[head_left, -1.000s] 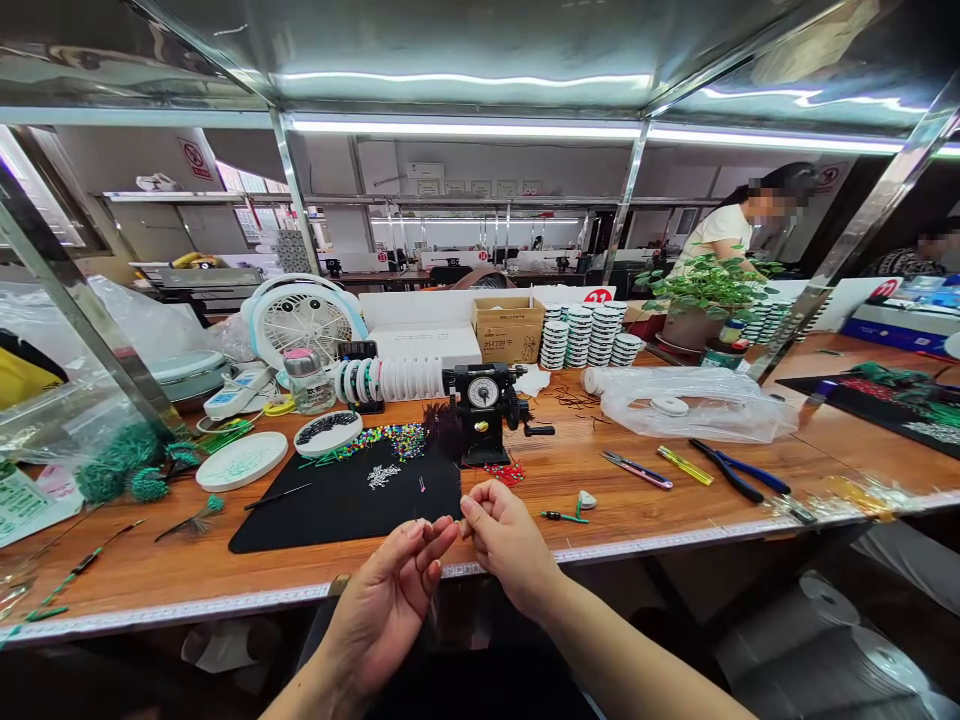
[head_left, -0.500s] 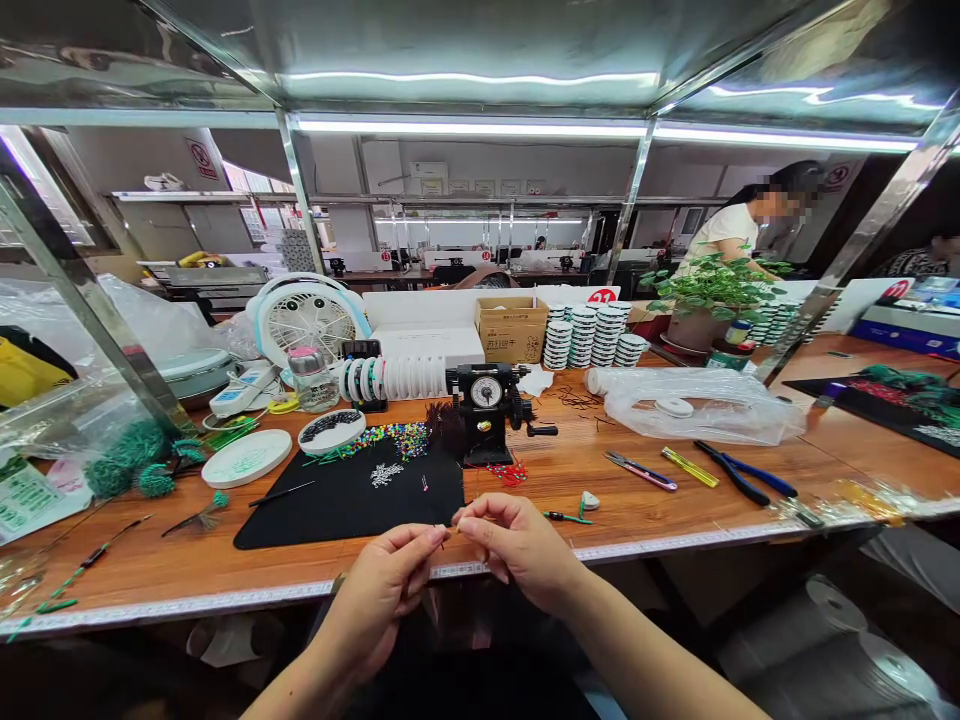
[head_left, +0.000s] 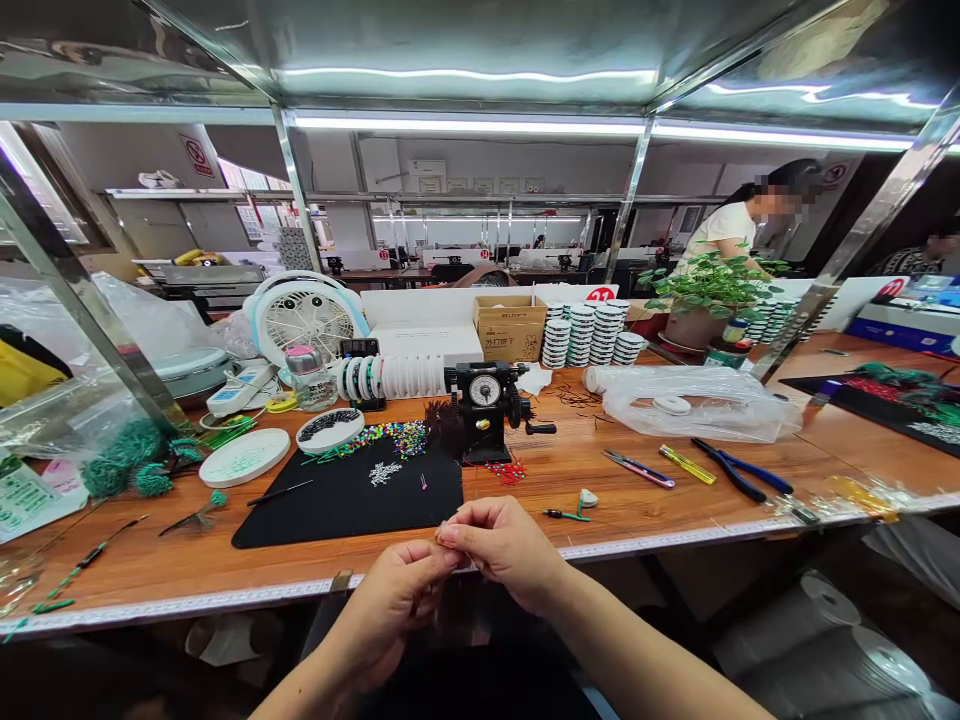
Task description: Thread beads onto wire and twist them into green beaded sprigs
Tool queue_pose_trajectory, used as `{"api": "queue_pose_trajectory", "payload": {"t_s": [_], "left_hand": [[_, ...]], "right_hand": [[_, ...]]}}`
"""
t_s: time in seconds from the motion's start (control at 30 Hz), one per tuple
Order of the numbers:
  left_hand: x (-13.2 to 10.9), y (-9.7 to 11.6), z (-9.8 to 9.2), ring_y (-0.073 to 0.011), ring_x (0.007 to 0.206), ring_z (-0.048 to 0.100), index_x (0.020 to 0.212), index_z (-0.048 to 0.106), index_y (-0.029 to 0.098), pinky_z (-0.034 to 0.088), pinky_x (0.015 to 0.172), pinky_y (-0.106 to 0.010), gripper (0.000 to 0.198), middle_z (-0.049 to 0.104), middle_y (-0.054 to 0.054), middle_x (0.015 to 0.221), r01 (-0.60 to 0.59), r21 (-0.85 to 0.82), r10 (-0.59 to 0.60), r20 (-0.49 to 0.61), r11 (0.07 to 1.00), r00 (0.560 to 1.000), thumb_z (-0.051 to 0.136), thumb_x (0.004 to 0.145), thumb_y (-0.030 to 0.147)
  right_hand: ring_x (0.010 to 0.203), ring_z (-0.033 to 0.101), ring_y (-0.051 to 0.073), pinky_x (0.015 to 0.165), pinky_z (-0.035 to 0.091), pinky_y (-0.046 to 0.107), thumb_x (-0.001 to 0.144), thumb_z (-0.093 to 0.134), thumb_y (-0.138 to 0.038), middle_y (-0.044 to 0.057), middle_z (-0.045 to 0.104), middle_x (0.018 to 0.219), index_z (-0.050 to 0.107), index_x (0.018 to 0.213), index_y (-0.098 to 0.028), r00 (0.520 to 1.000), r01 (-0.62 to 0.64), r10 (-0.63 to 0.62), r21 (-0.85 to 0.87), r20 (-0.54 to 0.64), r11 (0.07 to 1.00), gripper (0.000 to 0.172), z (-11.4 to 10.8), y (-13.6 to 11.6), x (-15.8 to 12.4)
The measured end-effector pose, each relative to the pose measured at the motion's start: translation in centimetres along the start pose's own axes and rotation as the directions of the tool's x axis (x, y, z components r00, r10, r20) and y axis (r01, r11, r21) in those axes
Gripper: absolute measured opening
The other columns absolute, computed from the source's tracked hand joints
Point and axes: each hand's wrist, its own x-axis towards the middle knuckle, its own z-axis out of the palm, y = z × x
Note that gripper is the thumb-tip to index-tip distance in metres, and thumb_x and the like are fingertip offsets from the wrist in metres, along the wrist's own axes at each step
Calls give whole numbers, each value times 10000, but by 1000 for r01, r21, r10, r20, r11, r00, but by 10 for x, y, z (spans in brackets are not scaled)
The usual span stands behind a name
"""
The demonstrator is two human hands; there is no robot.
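My left hand (head_left: 386, 600) and right hand (head_left: 502, 555) are raised over the front edge of the wooden workbench (head_left: 559, 470), both clenched, fingertips pinching one thin strand (head_left: 437, 524) between them. Too fine to tell if it's wire or thread. The strand is at 12 o'clock from my wrists, just beyond the bench edge.

Next to it at 11 o'clock is one black mat (head_left: 337, 510), with a small white beaded sprig (head_left: 384, 473) on it and a heap of mixed-colour beads (head_left: 394, 438) along its far edge. One round white dish (head_left: 330, 430) holds dark beads. One round white disc (head_left: 244, 457) sits at 10 o'clock.

At 12 o'clock is one black dial winder (head_left: 484, 400), with a row of white spools (head_left: 390, 378) left of it. Four stacks of white spools (head_left: 581, 335) stand beyond, beside one cardboard box (head_left: 510, 328).

At 2 o'clock are one pair of pliers (head_left: 731, 470), one yellow-handled tool (head_left: 686, 465) and one clear plastic bag (head_left: 697, 405) with a white disc inside. One potted plant (head_left: 705, 300) is further back, with one co-worker (head_left: 731, 230) behind it.
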Motion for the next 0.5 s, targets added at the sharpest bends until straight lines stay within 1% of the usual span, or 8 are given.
{"api": "queue_pose_trajectory", "payload": {"t_s": [0.07,0.1,0.17,0.23,0.3,0.37,0.43,0.5], "left_hand": [[1,-1,0,-25,399,165,580,529,119,100,371,-174,291,279,85,471,-17,-142,13,-31,990,999,694,725,310],[2,-3,-1,-20,392,170,607,542,118,105,361,-164,263,289,84,482,-29,-238,15,-59,971,998,689,731,296],[2,-5,-1,-8,378,198,687,572,119,120,341,-142,186,340,77,520,-42,-422,-4,-108,906,994,676,746,261],[2,-8,-1,3,364,231,761,588,122,143,322,-125,121,393,67,560,-31,-543,-33,-107,839,994,649,772,226],[2,-10,0,5,352,252,816,594,123,165,309,-117,86,408,64,569,-17,-605,-41,-83,796,996,608,807,207],[1,-12,1,3,345,271,835,595,119,179,300,-116,83,402,66,557,-14,-640,-38,-67,768,997,573,834,199],[0,-12,3,0,337,283,853,597,116,186,294,-116,94,378,74,531,-9,-664,-39,-58,748,998,555,848,200],[-1,-12,5,-1,326,283,866,598,119,188,289,-117,100,350,84,505,-4,-683,-42,-51,730,998,557,850,208]], "right_hand": [[478,464,57,427,355,180,696,689,-405,22,623,749,615,740,-138,998,40,-41,-46,-40,998,280,-2,0,0],[447,463,58,400,359,180,711,667,-434,17,623,740,598,777,-148,998,40,-43,-52,-51,998,301,-3,1,-1],[380,432,56,350,351,178,737,626,-470,-6,602,666,558,813,-161,1000,6,-6,-2,-17,1000,325,-4,2,-3],[337,345,31,316,295,160,732,639,-444,-37,555,608,532,782,-163,998,-42,38,107,41,993,306,-3,4,-6],[332,230,12,302,184,152,701,678,-382,-73,463,532,517,712,-157,998,-55,50,191,31,980,276,1,5,-9],[355,177,17,327,122,170,682,692,-333,-95,357,461,526,664,-150,998,-35,44,202,-40,979,248,6,5,-12],[382,209,30,361,154,186,688,683,-321,-87,340,443,561,642,-140,993,10,7,136,-119,991,222,10,6,-12],[427,296,50,411,238,198,705,665,-320,-56,418,479,607,649,-135,984,56,-51,21,-171,998,202,13,7,-13]]}}
